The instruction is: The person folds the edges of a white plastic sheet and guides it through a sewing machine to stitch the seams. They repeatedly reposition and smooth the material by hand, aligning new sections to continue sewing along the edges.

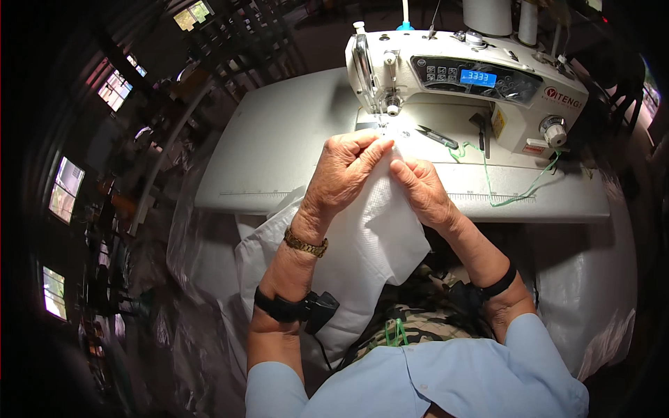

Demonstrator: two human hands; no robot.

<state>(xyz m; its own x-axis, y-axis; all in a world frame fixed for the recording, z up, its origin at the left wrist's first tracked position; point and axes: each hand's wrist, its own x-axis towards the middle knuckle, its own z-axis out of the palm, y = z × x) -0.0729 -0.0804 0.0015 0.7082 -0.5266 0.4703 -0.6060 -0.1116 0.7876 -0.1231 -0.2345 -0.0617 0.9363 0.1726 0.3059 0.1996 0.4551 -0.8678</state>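
Observation:
White fabric [390, 223] hangs from my two hands over the table's front edge and down toward my lap. My left hand [345, 167] pinches its upper edge, thumb and fingers pressed together, just in front of the needle area. Close beside it, my right hand [422, 188] grips the same fabric with the thumb on top. Right behind my fingertips stands the white sewing machine [380, 63], its needle and presser foot [382, 120] lit by a lamp. The fabric's far tip is partly hidden by my fingers.
On the machine bed lie small thread snips [437, 136] and a dark tool [481, 132]. A green cord [516, 200] trails over the white table [258, 150] by the handwheel [554, 131]. Thread cones [488, 15] stand behind the machine. Translucent plastic sheeting [585, 279] hangs at the table's right.

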